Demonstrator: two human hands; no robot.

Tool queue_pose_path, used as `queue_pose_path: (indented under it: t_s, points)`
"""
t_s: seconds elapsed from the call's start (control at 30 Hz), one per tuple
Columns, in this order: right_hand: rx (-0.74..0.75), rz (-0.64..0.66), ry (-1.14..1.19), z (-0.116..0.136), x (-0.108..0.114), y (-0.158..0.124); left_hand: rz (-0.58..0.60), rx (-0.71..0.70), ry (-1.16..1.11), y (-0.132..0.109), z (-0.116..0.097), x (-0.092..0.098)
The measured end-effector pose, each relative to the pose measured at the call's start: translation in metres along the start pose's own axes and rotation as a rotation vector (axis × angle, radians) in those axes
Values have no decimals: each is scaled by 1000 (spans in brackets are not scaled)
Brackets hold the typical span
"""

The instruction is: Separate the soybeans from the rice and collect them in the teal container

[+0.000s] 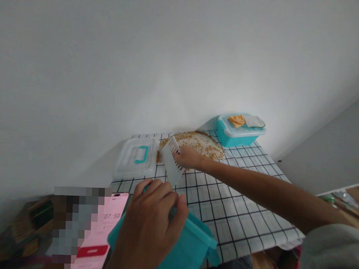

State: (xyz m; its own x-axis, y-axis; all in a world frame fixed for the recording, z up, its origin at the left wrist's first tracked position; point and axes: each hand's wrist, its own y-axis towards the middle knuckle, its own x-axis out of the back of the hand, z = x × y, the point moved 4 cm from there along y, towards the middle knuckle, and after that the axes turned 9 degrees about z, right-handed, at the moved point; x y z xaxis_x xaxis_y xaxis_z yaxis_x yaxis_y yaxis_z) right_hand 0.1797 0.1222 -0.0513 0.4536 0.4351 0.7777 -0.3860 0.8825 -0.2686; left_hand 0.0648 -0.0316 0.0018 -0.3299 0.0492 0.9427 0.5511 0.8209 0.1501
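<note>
My left hand [154,222] is closed over the rim of a teal plastic bin [190,242] at the near edge of the table. The bin looks tilted, and its inside is mostly hidden by the hand. Farther out, my right hand [188,156] grips a white printed card [169,161], which could be a flattened carton piece. The card stands on edge between the bin and a spread of pale grains with yellow kernels [204,142]. Its left side touches or overlaps the near left part of that spread; I cannot tell which.
A clear lid with a teal handle [127,160] lies left of the grains. At the back right stands a lidded teal box [235,140] with an orange cloth [237,121] and a pale cloth [254,121] on top. A phone [95,241] sits at front left. Walls border the checked tablecloth [244,203].
</note>
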Motion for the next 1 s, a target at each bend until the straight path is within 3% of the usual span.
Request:
queue_pose_path:
  t_s: [0.4, 0.57, 0.67, 0.8, 1.0]
  points:
    - [91, 69, 56, -54, 44, -29, -2, -28, 6, 1, -1, 2]
    - [158, 35, 47, -49, 80, -54, 8, -30, 7, 2, -1, 1]
    - [264, -82, -251, -36, 96, -71, 11, -30, 4, 2, 0, 1]
    - [432, -132, -527, -26, 82, -88, 6, -34, 10, 1, 1, 0]
    - [538, -245, -910, -43, 26, -102, 3, -32, 6, 1, -1, 0]
